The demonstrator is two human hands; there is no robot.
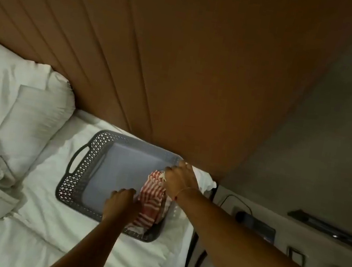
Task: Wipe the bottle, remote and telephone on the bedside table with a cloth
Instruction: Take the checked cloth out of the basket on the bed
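Both hands' fingers (172,171) grip the striped cloth (150,201) inside the grey basket (88,156).

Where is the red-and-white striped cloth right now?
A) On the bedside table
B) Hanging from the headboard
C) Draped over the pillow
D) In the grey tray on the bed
D: the striped cloth lies in the right end of the grey tray on the bed, with the left hand and right hand on it.
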